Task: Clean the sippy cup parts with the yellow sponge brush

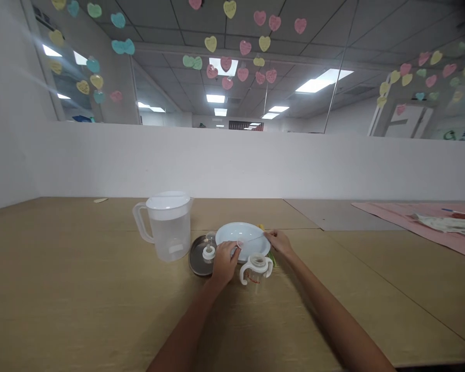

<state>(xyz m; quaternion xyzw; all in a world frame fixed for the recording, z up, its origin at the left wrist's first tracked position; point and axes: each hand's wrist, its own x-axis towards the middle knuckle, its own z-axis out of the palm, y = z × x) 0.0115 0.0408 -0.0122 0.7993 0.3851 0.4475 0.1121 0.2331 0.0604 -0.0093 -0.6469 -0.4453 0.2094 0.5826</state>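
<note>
My left hand (225,262) is closed, pinching a small clear round piece (239,244) over the white bowl (236,228). From that piece a thin, pale, stick-like strip (254,238) runs across the bowl to my right hand (279,242), whose fingers are closed on its other end. Whether it is a brush or a straw I cannot tell. Just in front of the bowl stands a clear baby bottle (254,277) with white handles on both sides, its top uncovered. Left of my left hand, a white bottle collar with a clear top (208,252) rests on a round dark metal tray (196,264).
A large translucent pitcher (170,230) with a handle stands at the left. Something yellow and green (272,257) shows behind the bowl's right edge. Farther right lies a pink cloth (395,214) with items on it. A white wall (232,163) borders the table's back.
</note>
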